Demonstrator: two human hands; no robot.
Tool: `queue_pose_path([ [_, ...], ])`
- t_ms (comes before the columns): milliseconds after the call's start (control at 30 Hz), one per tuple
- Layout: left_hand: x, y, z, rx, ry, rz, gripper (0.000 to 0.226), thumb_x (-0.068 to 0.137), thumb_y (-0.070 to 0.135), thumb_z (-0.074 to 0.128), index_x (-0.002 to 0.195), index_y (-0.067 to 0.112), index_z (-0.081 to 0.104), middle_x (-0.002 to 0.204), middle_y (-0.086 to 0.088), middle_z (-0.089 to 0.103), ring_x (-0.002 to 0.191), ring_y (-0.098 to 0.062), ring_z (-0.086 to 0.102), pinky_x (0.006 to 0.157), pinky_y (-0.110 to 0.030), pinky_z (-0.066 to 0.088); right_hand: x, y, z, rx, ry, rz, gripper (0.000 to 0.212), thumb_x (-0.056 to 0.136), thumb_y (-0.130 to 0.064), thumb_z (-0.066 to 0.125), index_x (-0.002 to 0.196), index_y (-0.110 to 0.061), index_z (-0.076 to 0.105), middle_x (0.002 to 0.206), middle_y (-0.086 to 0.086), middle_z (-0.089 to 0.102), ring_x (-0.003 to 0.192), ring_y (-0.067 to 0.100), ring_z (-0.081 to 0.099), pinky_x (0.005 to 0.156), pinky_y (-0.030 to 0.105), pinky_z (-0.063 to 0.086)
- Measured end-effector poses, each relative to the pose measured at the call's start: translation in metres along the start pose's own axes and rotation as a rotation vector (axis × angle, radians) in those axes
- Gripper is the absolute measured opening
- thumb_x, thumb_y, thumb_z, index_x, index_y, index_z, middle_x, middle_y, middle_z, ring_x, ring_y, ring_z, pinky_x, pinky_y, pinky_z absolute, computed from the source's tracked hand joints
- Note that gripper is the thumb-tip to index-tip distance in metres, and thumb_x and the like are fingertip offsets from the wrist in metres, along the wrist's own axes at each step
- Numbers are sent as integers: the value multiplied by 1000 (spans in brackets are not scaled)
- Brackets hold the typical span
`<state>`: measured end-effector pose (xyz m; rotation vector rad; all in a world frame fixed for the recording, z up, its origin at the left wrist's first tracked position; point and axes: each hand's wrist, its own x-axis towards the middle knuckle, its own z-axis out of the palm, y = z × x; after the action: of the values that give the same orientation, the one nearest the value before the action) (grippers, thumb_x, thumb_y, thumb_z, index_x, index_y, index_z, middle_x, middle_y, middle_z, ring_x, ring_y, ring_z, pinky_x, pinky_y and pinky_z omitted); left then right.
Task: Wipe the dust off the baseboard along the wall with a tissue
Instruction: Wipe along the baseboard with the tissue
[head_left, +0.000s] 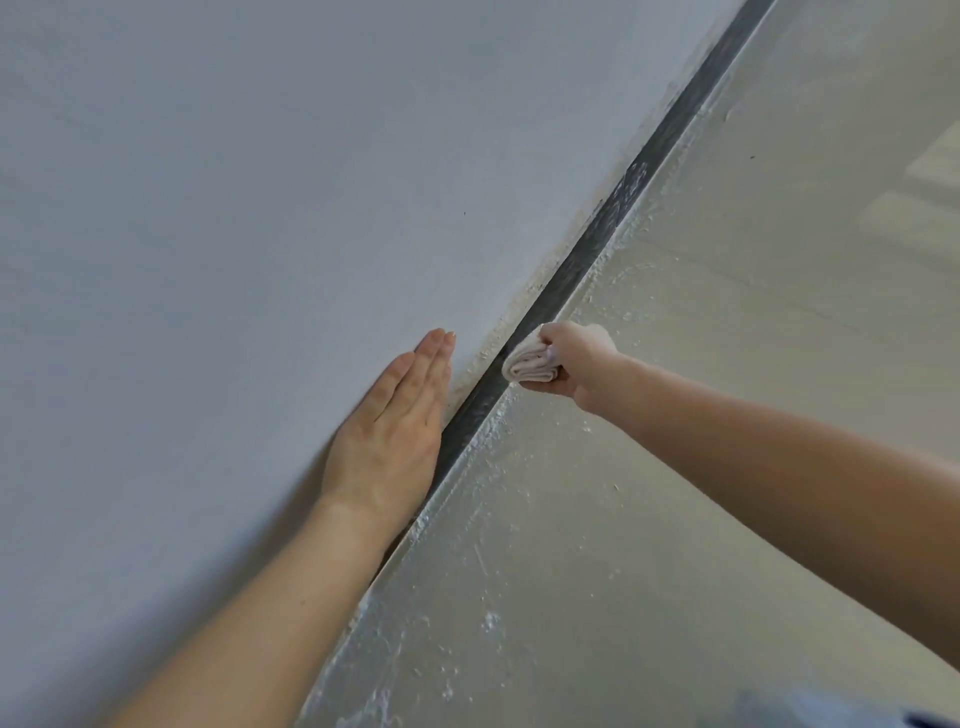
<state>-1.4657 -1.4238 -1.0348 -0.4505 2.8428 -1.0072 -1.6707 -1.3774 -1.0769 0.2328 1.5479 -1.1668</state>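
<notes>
A dark grey baseboard (613, 228) runs diagonally from the lower middle to the top right, between the pale wall and the floor. My right hand (574, 364) grips a folded white tissue (524, 358) and holds it against the baseboard. My left hand (395, 421) lies flat on the wall with straight fingers, just left of the baseboard and a little nearer to me than the tissue. White dust specks the baseboard beyond the tissue.
The white wall (234, 208) fills the left half. A glossy pale floor (727, 312) with white dust and paint specks along its edge fills the right. A blurred dark shape (841, 709) sits at the bottom right corner.
</notes>
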Motion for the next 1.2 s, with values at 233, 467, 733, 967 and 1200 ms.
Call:
queue_pose_path([
  [233,3,6,9,31,68,8,64,88,-2,-12,144,-6,18,154,-14,22,143,-21,20,116,-38,-4,-13,-3,-10,-511,-38,-77,3,87,-3,53,85,-1,54,80,16,63,64,25,65,60,32,60],
  [467,32,22,23,108,88,-60,59,88,2,-5,146,-5,-1,158,-11,4,144,-20,-3,114,-40,-11,22,44,11,-480,-189,32,12,93,-5,48,82,-3,52,78,13,61,69,24,64,74,37,59],
  [733,37,30,16,111,38,-167,63,89,14,21,149,1,9,158,-7,4,144,-21,-1,116,-37,-9,51,40,18,-82,-274,79,14,95,-4,39,105,-4,49,103,17,58,83,27,62,70,34,59],
  [967,39,27,7,76,-37,-196,63,88,12,32,148,1,17,158,-6,12,145,-20,6,117,-33,-6,75,7,-18,324,-51,67,32,93,-13,51,122,0,55,114,22,65,89,30,69,68,37,61],
  [1200,37,27,6,125,-43,-148,67,89,14,27,150,2,2,159,-7,-3,146,-20,-4,116,-34,-9,33,62,2,55,-310,267,5,91,-2,50,96,-4,48,110,26,60,93,36,66,75,39,58],
])
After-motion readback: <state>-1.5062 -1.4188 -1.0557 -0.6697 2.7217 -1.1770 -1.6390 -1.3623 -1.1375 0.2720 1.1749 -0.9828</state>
